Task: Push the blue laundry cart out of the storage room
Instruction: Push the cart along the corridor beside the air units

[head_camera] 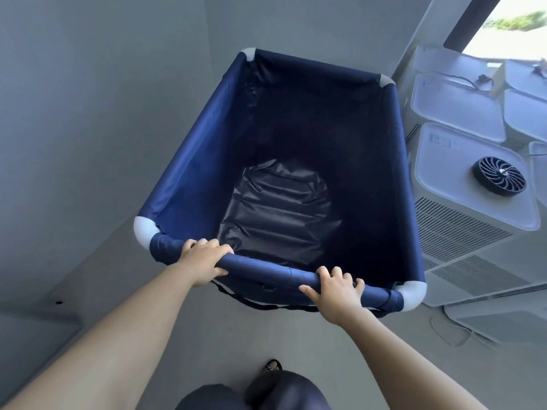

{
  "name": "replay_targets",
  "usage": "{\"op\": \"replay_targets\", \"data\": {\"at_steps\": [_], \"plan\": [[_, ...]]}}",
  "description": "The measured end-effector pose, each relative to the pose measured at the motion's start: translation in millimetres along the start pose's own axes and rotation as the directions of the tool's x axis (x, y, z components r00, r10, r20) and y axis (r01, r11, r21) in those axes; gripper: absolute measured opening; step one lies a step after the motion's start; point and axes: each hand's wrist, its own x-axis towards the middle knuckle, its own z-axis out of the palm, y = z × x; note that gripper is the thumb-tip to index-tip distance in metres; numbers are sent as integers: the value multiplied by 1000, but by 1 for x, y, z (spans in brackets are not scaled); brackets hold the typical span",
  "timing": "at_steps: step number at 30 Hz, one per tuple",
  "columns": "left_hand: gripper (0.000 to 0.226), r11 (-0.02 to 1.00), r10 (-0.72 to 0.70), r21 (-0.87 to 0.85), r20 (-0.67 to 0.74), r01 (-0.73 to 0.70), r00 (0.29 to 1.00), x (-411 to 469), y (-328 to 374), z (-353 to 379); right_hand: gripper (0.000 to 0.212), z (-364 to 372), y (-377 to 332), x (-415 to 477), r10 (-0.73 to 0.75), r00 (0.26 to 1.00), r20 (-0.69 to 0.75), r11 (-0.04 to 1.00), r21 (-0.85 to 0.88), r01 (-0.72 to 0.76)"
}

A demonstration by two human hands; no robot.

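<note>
Nearest to me, below both wrists, a patterned shoe (273, 365) and dark trouser knees show on the grey floor (124, 279).

My left hand (204, 258) is wrapped around the near top rail (275, 269), a padded tube sleeved in navy fabric, with fingers over the top and thumb beneath. My right hand (336, 291) is curled over the same rail farther along, close to the white plastic corner joint (410, 295). Both hands grip firmly; neither is open.

Beyond the hands lies the deep navy-blue fabric laundry cart (189, 173) on its tubular frame. Its interior is empty, and the crinkled dark liner base (278, 214) is visible. The cart stands directly ahead of both hands, its far rail near the plain grey wall (103, 84).

To the right of my right hand, just beside the cart's flank, stands a stack of white appliances (461, 229) with louvred vents; a round black fan (498, 177) rests on one. Farther right, a bright glazed opening (509, 25) is seen.

Step in hand, as I judge it: the grasp is made and the push is beginning or under way. The next move calls for steady forward pressure through both arms, with steering that keeps the right flank off the appliances. I cannot see the doorway itself.
</note>
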Motion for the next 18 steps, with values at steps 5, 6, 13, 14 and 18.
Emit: {"op": "replay_targets", "data": {"at_steps": [5,6,13,14,18], "plan": [[29,996,90,-31,62,-88,994,10,-10,-7,61,-3,-3,4,35,999,-4,999,2,-35],[30,994,109,-22,59,-108,992,11,-11,-8,60,-3,-4,4,40,999,-22,999,-5,-40],[28,985,173,-35,83,-171,981,24,-26,-18,56,-14,-19,10,99,995,26,995,-2,-99],[27,982,185,-41,98,-182,978,26,-30,-20,56,-14,-22,11,109,993,34,994,-4,-109],[27,976,216,-31,127,-214,968,36,-48,-29,56,-12,-41,13,147,987,67,988,32,-150]]}}
